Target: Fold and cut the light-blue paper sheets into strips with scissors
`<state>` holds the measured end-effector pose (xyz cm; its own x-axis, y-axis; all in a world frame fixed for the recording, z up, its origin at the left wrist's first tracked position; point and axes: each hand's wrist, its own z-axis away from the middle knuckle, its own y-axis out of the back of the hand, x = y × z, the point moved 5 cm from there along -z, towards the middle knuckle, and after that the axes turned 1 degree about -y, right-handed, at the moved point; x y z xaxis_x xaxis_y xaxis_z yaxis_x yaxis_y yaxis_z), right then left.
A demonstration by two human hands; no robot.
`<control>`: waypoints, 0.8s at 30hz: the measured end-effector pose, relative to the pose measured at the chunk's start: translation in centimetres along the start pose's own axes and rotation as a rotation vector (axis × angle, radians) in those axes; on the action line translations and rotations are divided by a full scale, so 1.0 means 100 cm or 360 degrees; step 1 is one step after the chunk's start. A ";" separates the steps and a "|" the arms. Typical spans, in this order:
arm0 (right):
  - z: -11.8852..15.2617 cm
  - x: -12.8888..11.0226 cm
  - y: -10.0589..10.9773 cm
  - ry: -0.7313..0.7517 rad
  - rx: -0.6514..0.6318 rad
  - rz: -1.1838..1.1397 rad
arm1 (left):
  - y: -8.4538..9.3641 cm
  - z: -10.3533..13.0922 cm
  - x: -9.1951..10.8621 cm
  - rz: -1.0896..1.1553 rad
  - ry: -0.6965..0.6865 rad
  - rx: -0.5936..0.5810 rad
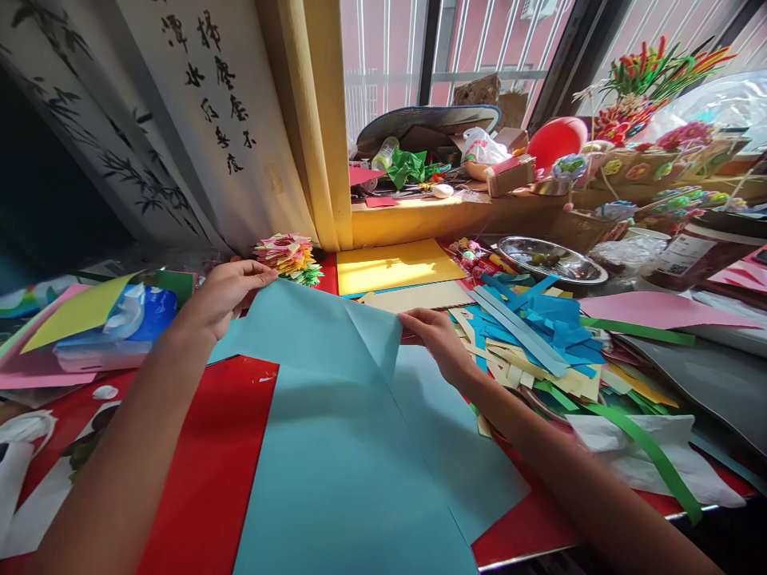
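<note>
A large light blue sheet of paper (335,447) stretches from the front of the view up to both hands, with a crease line down its right part. Its far edge is lifted and bent. At the upper left corner, my left hand (224,295) pinches the sheet between thumb and fingers. My right hand (437,339) grips the right corner of that raised edge the same way. Under it on the right, a second area of light blue paper (467,447) lies flat; whether it is a separate sheet I cannot tell. A stack of colourful folded paper (291,257) stands just beyond my left hand.
The table (209,447) is red. On the right lie blue and cream paper strips (533,327), a metal dish (551,259) and a green strip (653,455). Yellow paper (395,267) lies at the back. A tissue pack (120,335) is at left. The windowsill (413,220) is cluttered.
</note>
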<state>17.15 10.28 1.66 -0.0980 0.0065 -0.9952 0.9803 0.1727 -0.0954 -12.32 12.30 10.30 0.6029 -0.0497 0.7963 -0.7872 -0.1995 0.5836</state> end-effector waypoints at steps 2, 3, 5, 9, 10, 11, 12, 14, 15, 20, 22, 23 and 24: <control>-0.002 0.001 0.007 -0.0007 0.0103 -0.0092 | 0.002 0.005 0.001 -0.0065 0.0178 -0.0260; -0.003 0.002 0.009 -0.0018 0.0128 -0.0107 | 0.000 0.008 0.003 -0.0127 0.0214 -0.0411; -0.004 0.004 0.010 -0.0047 0.0095 -0.0080 | -0.012 0.016 0.010 -0.0326 0.0149 -0.0669; -0.001 0.006 -0.001 -0.0094 -0.0099 0.0052 | -0.063 0.033 0.026 -0.0462 -0.0150 -0.0951; 0.000 0.006 -0.005 -0.0093 -0.0140 0.0090 | -0.078 0.037 0.032 -0.0405 -0.0233 -0.0985; 0.002 0.005 -0.008 -0.0081 -0.0181 0.0134 | -0.092 0.042 0.037 -0.0328 -0.0304 -0.1004; 0.004 0.004 -0.012 -0.0055 -0.0220 0.0177 | -0.105 0.046 0.041 -0.0243 -0.0334 -0.1036; 0.007 0.001 -0.017 0.0015 -0.0277 0.0242 | -0.122 0.052 0.046 -0.0152 -0.0338 -0.0963; 0.008 -0.001 -0.019 0.0054 -0.0300 0.0268 | -0.127 0.054 0.047 -0.0127 -0.0330 -0.0921; 0.013 -0.009 -0.023 0.0246 -0.0300 0.0367 | -0.132 0.058 0.048 -0.0086 -0.0291 -0.0731; 0.013 -0.010 -0.022 0.0284 -0.0280 0.0379 | -0.131 0.058 0.048 -0.0020 -0.0272 -0.0733; 0.012 -0.010 -0.021 0.0285 -0.0277 0.0370 | -0.130 0.058 0.048 0.0019 -0.0258 -0.0747; 0.012 -0.010 -0.019 0.0279 -0.0272 0.0355 | -0.129 0.057 0.049 0.0050 -0.0238 -0.0764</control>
<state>15.58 8.80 2.83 0.0732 0.2298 -0.9705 0.9396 0.3103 0.1444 1.48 9.03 5.75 0.5623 -0.1951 0.8036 -0.7551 0.2752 0.5951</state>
